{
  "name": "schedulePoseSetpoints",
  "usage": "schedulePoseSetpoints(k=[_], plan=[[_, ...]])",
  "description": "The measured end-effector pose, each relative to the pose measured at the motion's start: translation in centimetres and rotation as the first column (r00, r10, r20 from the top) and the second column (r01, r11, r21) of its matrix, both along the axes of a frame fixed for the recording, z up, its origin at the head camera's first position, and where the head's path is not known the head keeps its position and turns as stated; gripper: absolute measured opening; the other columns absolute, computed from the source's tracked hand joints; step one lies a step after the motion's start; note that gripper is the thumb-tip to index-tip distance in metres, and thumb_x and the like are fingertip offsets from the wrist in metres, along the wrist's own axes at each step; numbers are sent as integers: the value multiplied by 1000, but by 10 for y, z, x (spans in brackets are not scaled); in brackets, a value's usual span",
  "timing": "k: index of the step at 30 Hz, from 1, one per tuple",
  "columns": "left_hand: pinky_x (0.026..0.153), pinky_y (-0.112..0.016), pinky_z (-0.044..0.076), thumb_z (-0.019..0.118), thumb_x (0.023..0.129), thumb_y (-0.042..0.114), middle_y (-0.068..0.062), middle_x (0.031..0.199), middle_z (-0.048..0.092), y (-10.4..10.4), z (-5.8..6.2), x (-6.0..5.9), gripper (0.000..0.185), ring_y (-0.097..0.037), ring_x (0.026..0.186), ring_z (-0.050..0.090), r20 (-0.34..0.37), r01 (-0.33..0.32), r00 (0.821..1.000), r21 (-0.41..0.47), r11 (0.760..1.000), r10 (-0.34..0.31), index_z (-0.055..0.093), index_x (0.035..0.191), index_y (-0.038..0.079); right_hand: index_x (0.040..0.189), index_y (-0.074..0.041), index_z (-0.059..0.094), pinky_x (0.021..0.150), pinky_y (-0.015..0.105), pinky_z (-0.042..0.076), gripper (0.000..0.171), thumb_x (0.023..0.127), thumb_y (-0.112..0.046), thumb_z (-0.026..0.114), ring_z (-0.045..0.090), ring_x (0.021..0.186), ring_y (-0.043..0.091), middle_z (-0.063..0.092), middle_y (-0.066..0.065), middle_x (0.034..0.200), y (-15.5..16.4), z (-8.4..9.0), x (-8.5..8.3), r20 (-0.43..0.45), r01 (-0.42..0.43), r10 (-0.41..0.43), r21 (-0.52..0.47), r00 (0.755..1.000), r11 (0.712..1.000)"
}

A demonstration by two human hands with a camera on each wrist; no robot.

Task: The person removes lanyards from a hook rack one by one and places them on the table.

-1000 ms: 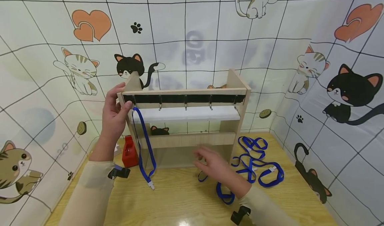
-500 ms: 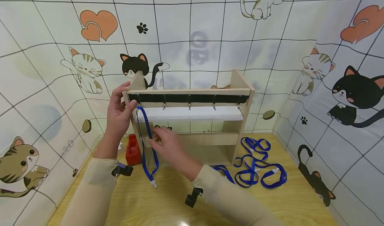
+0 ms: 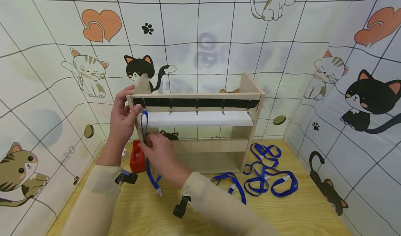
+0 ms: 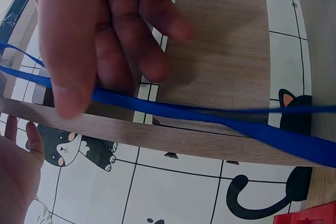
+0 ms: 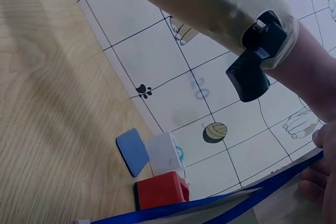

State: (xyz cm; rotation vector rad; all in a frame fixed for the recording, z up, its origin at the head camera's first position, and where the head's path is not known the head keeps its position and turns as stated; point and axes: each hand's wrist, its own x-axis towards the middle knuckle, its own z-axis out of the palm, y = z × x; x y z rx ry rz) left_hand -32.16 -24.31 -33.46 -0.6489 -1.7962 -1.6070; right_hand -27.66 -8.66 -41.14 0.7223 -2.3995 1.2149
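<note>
A light wooden shelf (image 3: 206,145) stands on the table, with a black strip (image 3: 185,102) of metal hooks along its upper front. My left hand (image 3: 122,121) grips its left side panel, thumb at the front. From the leftmost hook hangs a blue lanyard (image 3: 144,115), its white clip (image 3: 159,192) low near the tabletop. Partway down, my right hand (image 3: 161,152) holds the lanyard strap between thumb and fingers. In the left wrist view, the blue strap (image 4: 184,113) runs behind the right thumb (image 4: 71,95). The other hooks carry nothing.
Several blue lanyards (image 3: 261,177) lie loosely coiled right of the shelf, one (image 3: 230,178) near its front. A red box-like holder (image 3: 137,159) stands left of it. Beside that are a white item (image 5: 164,153) and a blue flat piece (image 5: 132,151). Cat-patterned walls surround the table.
My right hand has moved left from the shelf's middle to the hanging lanyard and taken its strap, drawing the loop narrower toward the side panel. The left hand keeps its hold.
</note>
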Motion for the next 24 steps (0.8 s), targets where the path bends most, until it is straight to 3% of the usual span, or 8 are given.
schedulePoseSetpoints(k=[7, 12, 20, 24], plan=[[113, -41, 45, 66, 109, 4, 0, 169, 48, 0, 0, -1, 47, -31, 151, 45, -3, 11, 1000, 16, 1000, -11, 52, 153, 7, 104, -14, 80, 61, 9, 47, 14, 108, -27, 76, 57, 76, -2, 70, -9, 90, -9, -1, -2, -31, 66, -67, -29, 997, 997], [114, -41, 45, 66, 108, 2, -3, 169, 48, 0, -1, -1, 47, -32, 151, 44, -7, 15, 1000, 20, 1000, -15, 52, 153, 5, 100, -11, 82, 59, 10, 46, 10, 106, -17, 77, 58, 72, -1, 75, -5, 87, -7, 0, -4, -69, 70, -77, -108, 995, 992], [114, -41, 46, 67, 109, 7, -1, 169, 47, -1, -1, -1, 49, -31, 153, 43, -3, 1, 1000, -7, 1000, -1, 52, 155, 7, 113, -8, 82, 78, 12, 56, 12, 109, -8, 71, 69, 90, 5, 78, 2, 105, 13, 11, 1, -190, -15, -35, -254, 981, 967], [115, -44, 47, 67, 109, 8, -1, 170, 46, -2, -1, -1, 49, -32, 153, 43, 11, 16, 1000, -1, 1000, -16, 51, 156, 8, 118, -6, 84, 78, 15, 58, 18, 108, -2, 70, 69, 89, 6, 78, 3, 105, 26, 24, 4, -218, -54, -15, -307, 976, 950]])
